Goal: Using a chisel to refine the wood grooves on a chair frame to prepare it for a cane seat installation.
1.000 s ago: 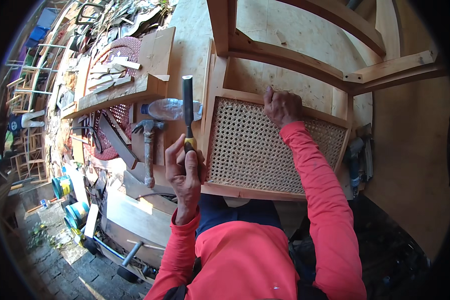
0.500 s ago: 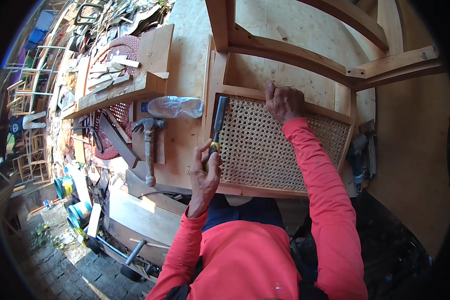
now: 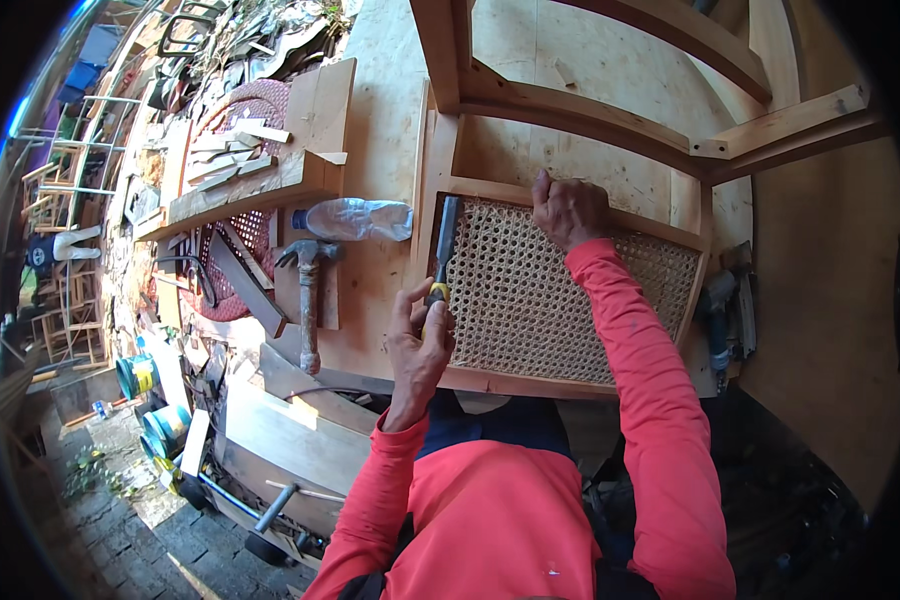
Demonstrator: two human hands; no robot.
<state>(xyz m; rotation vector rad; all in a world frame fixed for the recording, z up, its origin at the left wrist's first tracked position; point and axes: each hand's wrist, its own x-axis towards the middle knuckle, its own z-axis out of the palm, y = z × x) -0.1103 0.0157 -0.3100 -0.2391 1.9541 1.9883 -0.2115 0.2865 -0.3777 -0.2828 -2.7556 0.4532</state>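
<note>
A chisel with a flat steel blade and a yellow-and-black handle [image 3: 447, 245] is held in my left hand [image 3: 418, 355], its fingers closed round the handle. The blade lies along the inner left edge of a cane panel [image 3: 520, 310], which is woven and set in a wooden frame [image 3: 470, 378]. My right hand [image 3: 575, 210] is closed on the frame's upper rail, fingers curled. A worn claw hammer [image 3: 308, 290] and a crumpled plastic bottle [image 3: 355, 218] lie to the left of the frame on the plywood bench [image 3: 380, 150].
A wooden chair-like structure [image 3: 590, 115] stands above the panel. Planks and offcuts [image 3: 240, 190] lie on red woven seats at left. A power tool [image 3: 718, 310] sits at right. Buckets [image 3: 165, 425] and scrap wood fill the lower left.
My left hand has moved right and the chisel has come down from upright above the bench onto the panel's left inner edge. My right hand stays on the upper rail.
</note>
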